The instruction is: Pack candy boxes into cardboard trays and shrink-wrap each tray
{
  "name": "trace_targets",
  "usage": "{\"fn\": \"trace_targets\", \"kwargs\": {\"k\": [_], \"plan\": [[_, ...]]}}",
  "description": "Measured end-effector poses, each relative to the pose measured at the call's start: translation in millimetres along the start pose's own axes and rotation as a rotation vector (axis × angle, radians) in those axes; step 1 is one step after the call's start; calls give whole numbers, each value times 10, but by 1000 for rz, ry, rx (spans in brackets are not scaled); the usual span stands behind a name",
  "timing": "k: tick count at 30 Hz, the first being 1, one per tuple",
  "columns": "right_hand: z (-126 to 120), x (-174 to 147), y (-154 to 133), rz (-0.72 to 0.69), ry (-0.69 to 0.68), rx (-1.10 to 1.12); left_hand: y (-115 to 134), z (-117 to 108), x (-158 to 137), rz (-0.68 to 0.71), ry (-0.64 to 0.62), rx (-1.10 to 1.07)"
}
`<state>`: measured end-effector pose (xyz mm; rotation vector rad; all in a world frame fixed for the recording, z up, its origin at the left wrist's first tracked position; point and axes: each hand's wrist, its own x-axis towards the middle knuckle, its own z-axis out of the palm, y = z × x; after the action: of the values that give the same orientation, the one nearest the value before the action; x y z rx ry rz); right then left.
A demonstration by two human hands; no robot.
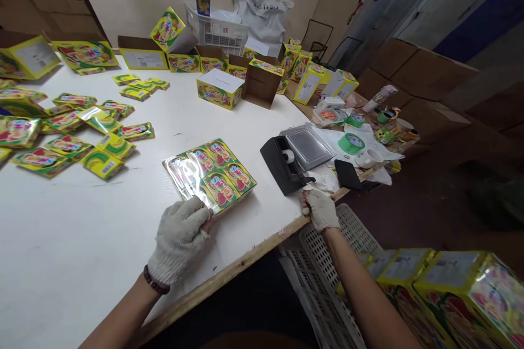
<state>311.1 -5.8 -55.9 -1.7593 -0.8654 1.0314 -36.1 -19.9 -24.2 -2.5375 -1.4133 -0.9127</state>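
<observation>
A flat pack of several small yellow-green boxes (223, 174), laid side by side with a shiny surface, rests on the white table. My left hand (182, 232), in a fingerless-tipped white knit glove, grips the pack's near edge with thumb and fingers. To the right stands a black tape dispenser (282, 166) holding a small roll of tape (288, 156). Just in front of its cutting end, my right hand (320, 210), gloved the same way, is closed at the table edge. Whatever its fingers pinch is too small to make out.
Loose small boxes (104, 161) are scattered at left. Display cartons (221, 89) line the back, some with open flaps. At right lie a clear plastic tray (309, 144), green tape (351, 143), a mug (369, 158) and a black phone-like slab (347, 174). Cartons (446, 283) stand below right.
</observation>
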Motion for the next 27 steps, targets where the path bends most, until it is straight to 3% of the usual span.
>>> {"fn": "trace_targets", "kwargs": {"k": [4,8,11,13,16,19,23,27], "plan": [[291,-397,-149,29,-239,12,-7,0,-33,-28,-26,-82],[878,-876,-336,13,-542,181,6,-4,-47,-79,-45,-167],[1263,-1010,-409,55,-619,292,20,6,-69,-129,24,-171],[1406,-1001,-402,65,-619,299,31,-6,-74,-66,39,-117],[1474,-951,-348,92,-603,294,66,-67,-31,56,-116,42],[1458,-921,-314,165,-625,331,125,-99,60,14,-227,120],[1383,-889,-268,321,-746,382,219,49,131,-76,-105,133],[1291,-843,-170,446,-629,319,268,169,122,-67,-30,97]]}}
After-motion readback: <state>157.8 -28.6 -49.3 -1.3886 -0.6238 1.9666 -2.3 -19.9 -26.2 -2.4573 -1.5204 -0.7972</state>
